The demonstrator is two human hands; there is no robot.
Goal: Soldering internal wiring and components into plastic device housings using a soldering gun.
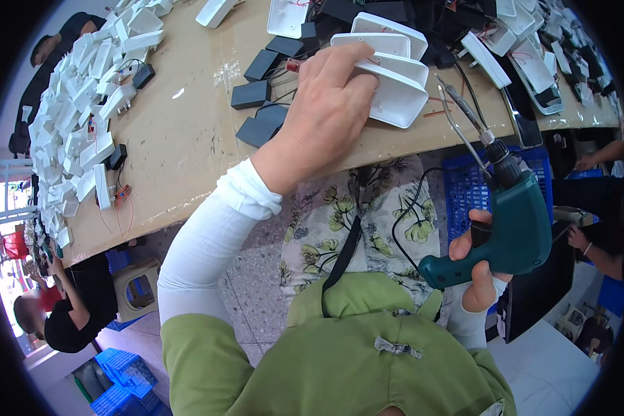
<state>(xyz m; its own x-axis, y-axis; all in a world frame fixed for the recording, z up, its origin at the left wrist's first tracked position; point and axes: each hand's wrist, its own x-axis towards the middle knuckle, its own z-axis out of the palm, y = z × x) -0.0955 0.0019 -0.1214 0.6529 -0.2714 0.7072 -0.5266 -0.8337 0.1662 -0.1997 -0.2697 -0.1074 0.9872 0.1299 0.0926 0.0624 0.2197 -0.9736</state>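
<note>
My right hand (482, 267) wraps around the handle of a green pistol-grip soldering gun (523, 225). Its metal tip and thin feed tube point up and left, over the table's near edge. My left hand (329, 114) reaches onto the table with bent fingers at a row of white plastic shells (401, 104), closed on the edge of one. The fingertips are partly hidden behind the shells. Beside that hand lies a small red part (293, 64). Several black boxes with wires (252, 95) lie just left of my left hand.
Many white plastic housings (83, 118) are heaped along the table's left side. More shells and black parts (534, 48) crowd the back right. A blue crate (464, 184) stands below the table edge near the soldering gun; its cord hangs over my lap. Other people sit at both sides.
</note>
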